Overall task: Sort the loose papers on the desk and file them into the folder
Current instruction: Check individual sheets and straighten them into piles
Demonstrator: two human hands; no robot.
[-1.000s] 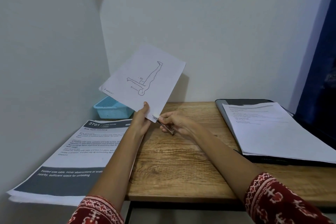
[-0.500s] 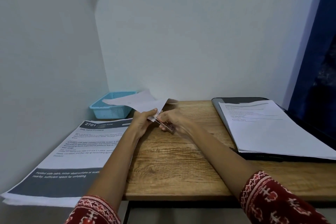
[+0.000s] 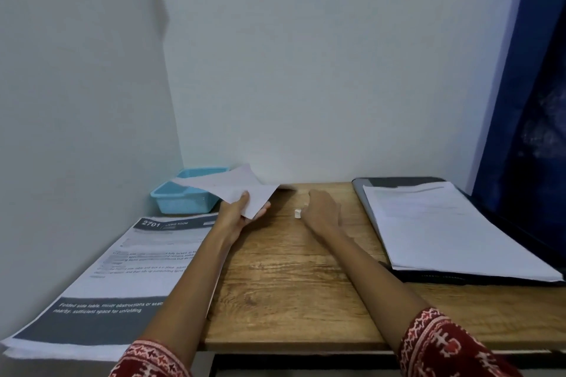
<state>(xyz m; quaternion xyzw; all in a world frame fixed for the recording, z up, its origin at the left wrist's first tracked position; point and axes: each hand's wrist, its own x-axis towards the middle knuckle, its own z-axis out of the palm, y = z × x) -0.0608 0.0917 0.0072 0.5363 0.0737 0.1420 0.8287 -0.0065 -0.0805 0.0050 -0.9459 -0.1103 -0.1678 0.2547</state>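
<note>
My left hand (image 3: 237,213) pinches a sheet (image 3: 232,187) over the blue basket (image 3: 183,200), contents hidden | right hand (image 3: 321,208) possibly empty, grip unclear | folder (image 3: 395,182) holds papers (image 3: 444,223).

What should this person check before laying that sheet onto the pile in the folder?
1. Sheet held firmly: ok, left hand pinches its near corner.
2. Right hand free to help: cannot tell; a small white object shows at its fingertips.
3. Black folder open and reachable: ok, it lies open on the desk, right side.
4. Filed stack lying squarely: ok.
5. Sheet clear of the blue basket: ok, it is lifted above it.
6. Sheet's printed side known: cannot tell.
</note>
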